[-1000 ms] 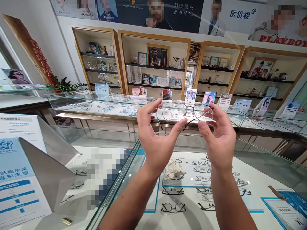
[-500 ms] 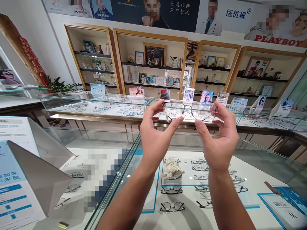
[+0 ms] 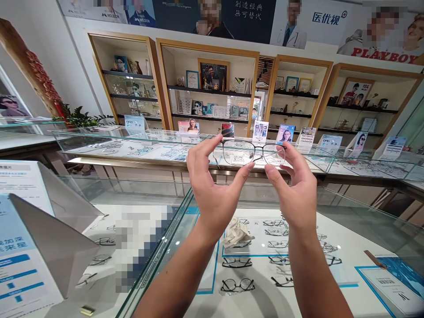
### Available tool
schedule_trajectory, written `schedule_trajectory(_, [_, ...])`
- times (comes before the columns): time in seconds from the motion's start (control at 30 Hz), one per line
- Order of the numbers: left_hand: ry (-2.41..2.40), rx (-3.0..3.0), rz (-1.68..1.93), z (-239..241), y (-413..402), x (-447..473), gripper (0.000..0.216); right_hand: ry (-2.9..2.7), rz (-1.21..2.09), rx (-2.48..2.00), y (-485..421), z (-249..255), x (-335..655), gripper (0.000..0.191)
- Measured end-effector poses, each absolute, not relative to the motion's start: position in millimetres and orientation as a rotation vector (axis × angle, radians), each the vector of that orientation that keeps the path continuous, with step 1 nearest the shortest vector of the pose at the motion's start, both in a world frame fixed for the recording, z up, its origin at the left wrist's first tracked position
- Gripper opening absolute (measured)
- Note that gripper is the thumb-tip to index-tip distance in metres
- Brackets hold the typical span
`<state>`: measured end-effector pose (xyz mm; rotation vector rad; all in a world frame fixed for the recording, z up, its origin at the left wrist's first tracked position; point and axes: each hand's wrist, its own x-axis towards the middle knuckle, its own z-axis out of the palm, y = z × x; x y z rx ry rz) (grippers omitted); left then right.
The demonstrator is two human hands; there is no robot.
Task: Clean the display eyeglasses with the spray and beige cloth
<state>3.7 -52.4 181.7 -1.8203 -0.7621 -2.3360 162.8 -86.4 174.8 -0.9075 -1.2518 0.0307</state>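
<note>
Glasses [image 3: 249, 153] held up at chest height above the glass bench [image 3: 347, 212], thin dark frame, lenses clear. Left hand [image 3: 212, 190] pinching the left rim between thumb and forefinger; right hand [image 3: 296, 190] pinching the right rim likewise, fingers closed on the frame. Below the glasses, inside the bench's case: white cloth [image 3: 236, 232] crumpled on a blue-edged tray [image 3: 220, 260], rows of spare frames [image 3: 237, 285] lying flat beside it. Left of the glasses, folded card sign [image 3: 49, 238] standing on the bench. Beyond the glasses, wall shelves [image 3: 212, 95] holding framed pictures.
</note>
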Motion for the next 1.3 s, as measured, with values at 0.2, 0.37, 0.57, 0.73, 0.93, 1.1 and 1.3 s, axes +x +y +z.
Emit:
schedule_trajectory(0.2, [-0.834,-1.861,-2.387,182,-53,4,0.065,-1.231,0.027,-0.915,-88,176,162,0.064])
schedule_trajectory(0.37, [-0.896,-1.909,-2.427,182,-52,5,0.064,-1.205,-0.007,-0.91,-87,177,163,0.064])
schedule_trajectory(0.57, [-0.916,-1.921,-2.464,182,-52,6,0.064,-1.216,-0.046,-0.924,-89,176,162,0.063])
schedule_trajectory(0.73, [-0.922,-1.937,-2.466,181,-50,6,0.063,-1.221,-0.114,-0.934,-91,176,160,0.061])
schedule_trajectory(0.93, [-0.958,-2.037,-2.456,180,-45,7,0.061,-1.2,-0.283,-0.917,-94,178,158,0.06])
schedule_trajectory(1.1, [-0.967,-2.052,-2.466,180,-43,7,0.063,-1.211,-0.312,-0.938,-93,177,159,0.061])
schedule_trajectory(1.3, [-0.967,-2.06,-2.471,180,-42,8,0.062,-1.217,-0.314,-0.927,-92,176,159,0.061])
